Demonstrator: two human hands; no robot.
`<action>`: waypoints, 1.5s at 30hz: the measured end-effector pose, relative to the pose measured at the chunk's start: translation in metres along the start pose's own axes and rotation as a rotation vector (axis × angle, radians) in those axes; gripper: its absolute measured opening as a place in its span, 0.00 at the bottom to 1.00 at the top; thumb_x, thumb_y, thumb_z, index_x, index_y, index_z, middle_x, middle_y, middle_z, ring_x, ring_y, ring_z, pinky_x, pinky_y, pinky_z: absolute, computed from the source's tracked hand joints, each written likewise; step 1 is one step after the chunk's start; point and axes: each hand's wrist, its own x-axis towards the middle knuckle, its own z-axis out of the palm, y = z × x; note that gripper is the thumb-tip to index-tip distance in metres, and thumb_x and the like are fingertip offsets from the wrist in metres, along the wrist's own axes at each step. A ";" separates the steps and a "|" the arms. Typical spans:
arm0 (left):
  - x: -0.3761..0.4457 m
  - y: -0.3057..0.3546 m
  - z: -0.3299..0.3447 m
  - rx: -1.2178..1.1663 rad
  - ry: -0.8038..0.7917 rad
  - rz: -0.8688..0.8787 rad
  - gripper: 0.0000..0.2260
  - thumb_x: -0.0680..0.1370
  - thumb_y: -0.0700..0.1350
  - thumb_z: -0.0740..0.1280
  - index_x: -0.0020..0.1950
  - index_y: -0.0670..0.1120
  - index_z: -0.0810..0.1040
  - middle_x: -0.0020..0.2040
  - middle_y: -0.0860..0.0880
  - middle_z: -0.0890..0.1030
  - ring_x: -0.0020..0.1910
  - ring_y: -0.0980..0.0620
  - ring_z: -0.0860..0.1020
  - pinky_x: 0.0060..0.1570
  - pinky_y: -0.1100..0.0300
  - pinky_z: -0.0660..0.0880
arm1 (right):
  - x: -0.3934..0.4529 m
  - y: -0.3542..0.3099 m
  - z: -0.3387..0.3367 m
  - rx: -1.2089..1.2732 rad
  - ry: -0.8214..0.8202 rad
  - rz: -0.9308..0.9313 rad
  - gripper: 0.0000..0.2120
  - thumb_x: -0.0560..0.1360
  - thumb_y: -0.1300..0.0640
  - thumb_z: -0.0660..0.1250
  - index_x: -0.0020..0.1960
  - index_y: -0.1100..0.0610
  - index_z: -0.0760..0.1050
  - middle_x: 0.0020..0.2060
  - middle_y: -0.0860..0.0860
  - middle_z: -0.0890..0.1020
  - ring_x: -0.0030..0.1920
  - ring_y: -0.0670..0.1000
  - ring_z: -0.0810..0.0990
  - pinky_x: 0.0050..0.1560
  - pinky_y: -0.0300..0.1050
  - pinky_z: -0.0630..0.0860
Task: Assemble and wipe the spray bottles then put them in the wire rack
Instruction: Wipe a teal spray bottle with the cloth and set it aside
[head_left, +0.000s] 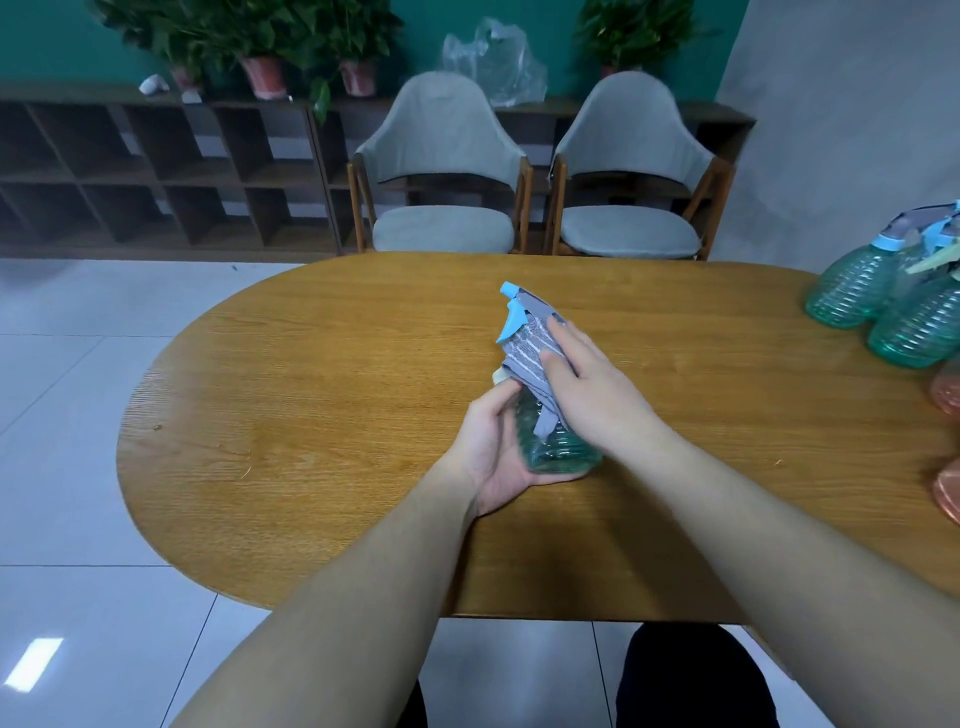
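A green ribbed spray bottle (558, 447) with a blue trigger head (511, 312) is tilted over the middle of the wooden table (311, 405). My left hand (493, 452) grips its lower body from the left and underneath. My right hand (587, 384) presses a grey striped cloth (527, 358) against the bottle's neck and shoulder, fingers curled round it. The cloth hides most of the upper bottle. No wire rack shows in this view.
Green spray bottles (878, 301) with blue heads stand at the table's right edge, and orange bottles (948, 488) lie partly cut off below them. Two grey chairs (441, 208) stand behind the table. Shelving (156, 171) with potted plants lines the back wall.
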 end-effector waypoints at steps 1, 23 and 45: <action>0.001 -0.001 -0.001 -0.007 0.006 -0.002 0.21 0.81 0.58 0.59 0.67 0.48 0.79 0.60 0.42 0.84 0.55 0.40 0.84 0.56 0.38 0.79 | -0.002 0.001 0.003 -0.010 0.010 -0.019 0.22 0.84 0.46 0.52 0.78 0.41 0.60 0.79 0.41 0.55 0.78 0.45 0.55 0.74 0.43 0.54; -0.005 0.002 0.003 -0.068 0.030 0.031 0.28 0.78 0.63 0.66 0.62 0.40 0.83 0.57 0.39 0.84 0.53 0.43 0.83 0.64 0.45 0.76 | -0.059 0.057 0.024 0.023 0.309 -0.575 0.14 0.81 0.55 0.63 0.66 0.51 0.77 0.68 0.43 0.75 0.72 0.46 0.69 0.72 0.46 0.66; 0.000 -0.001 -0.003 -0.031 0.031 0.006 0.21 0.81 0.58 0.59 0.63 0.46 0.81 0.55 0.42 0.85 0.50 0.43 0.84 0.54 0.43 0.79 | -0.017 0.015 0.016 0.026 0.158 -0.173 0.20 0.84 0.51 0.53 0.74 0.43 0.67 0.77 0.42 0.62 0.76 0.44 0.60 0.75 0.46 0.59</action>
